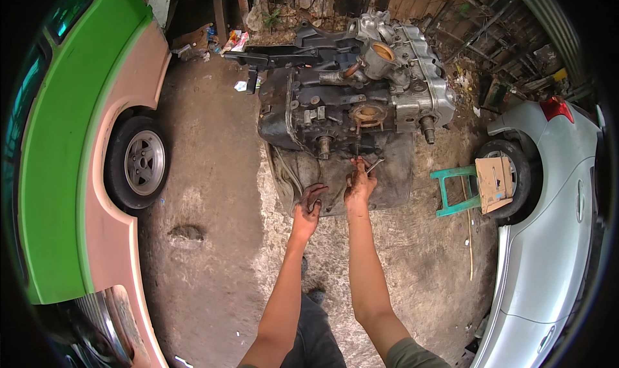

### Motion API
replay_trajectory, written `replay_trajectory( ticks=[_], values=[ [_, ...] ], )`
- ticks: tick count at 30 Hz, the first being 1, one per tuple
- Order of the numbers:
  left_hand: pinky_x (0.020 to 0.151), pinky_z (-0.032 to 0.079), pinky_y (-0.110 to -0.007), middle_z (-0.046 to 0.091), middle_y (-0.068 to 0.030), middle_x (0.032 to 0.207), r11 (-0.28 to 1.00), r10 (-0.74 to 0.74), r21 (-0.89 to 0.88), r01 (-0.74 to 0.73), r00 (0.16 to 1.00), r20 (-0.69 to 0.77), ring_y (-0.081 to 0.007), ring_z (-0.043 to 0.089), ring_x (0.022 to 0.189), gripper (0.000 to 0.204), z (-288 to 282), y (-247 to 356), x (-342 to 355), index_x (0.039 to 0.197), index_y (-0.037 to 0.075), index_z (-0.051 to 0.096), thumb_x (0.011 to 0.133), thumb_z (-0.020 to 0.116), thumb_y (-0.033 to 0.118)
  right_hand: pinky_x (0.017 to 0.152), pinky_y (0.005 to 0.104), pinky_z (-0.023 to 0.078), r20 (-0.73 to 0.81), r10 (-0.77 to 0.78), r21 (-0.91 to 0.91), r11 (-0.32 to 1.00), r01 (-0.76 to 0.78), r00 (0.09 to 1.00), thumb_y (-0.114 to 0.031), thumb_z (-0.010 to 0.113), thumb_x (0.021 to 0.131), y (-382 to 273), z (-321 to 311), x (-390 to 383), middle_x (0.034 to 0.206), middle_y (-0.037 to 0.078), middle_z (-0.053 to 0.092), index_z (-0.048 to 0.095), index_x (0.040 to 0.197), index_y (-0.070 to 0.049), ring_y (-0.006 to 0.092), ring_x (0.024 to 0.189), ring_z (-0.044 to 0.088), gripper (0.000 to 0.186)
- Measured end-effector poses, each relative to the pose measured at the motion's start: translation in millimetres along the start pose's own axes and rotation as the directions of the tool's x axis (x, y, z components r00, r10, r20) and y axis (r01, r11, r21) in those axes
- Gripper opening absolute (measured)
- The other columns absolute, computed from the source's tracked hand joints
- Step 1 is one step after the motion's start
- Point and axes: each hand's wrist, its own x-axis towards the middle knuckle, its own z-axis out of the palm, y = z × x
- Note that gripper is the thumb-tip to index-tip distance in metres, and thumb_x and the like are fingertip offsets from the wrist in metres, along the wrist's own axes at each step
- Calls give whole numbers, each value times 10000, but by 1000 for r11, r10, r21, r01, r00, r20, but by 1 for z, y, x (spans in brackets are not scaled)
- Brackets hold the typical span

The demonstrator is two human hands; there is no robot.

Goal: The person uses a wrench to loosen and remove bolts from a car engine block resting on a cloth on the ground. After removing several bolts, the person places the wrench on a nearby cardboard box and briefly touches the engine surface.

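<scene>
Head view: the right hand is gripping a wrench; the engine is sitting beyond that grip; the left hand is hovering left of it, fingers and thumb apart.

The stained concrete floor I stand on
Before me a worn, grey-brown mat lies on it, rumpled along its left side, its far part hidden by the engine. To my right a green stool and a thin stick; far left of the engine, crumpled wrappers.
</scene>
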Motion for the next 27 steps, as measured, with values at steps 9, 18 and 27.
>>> replay_trajectory(
  ticks=[9,18,27],
  values=[
    [655,433,-256,652,-64,1145,996,-93,0,93,994,54,-133,539,676,313,-10,0,0,1238,44,509,984,420,204,378,235,279,-22,-21,38,999,22,1000,-109,663,888,5,9,1,855,125,678,583,971,-12,60,421,395,151],
    [754,460,-292,664,-145,1048,989,-151,31,148,980,132,-236,631,838,252,-12,37,14,1096,15,593,893,444,4,356,222,283,-90,-24,42,999,28,996,-52,692,849,-3,11,-2,880,140,687,604,982,21,72,422,485,175],
    [764,483,-296,683,-128,862,981,-153,165,97,916,371,-262,668,846,231,-39,110,57,1065,4,600,894,449,-35,451,241,363,-240,140,54,990,-131,961,49,630,811,-18,20,-7,858,135,655,595,1008,70,128,533,531,201]
  ],
)
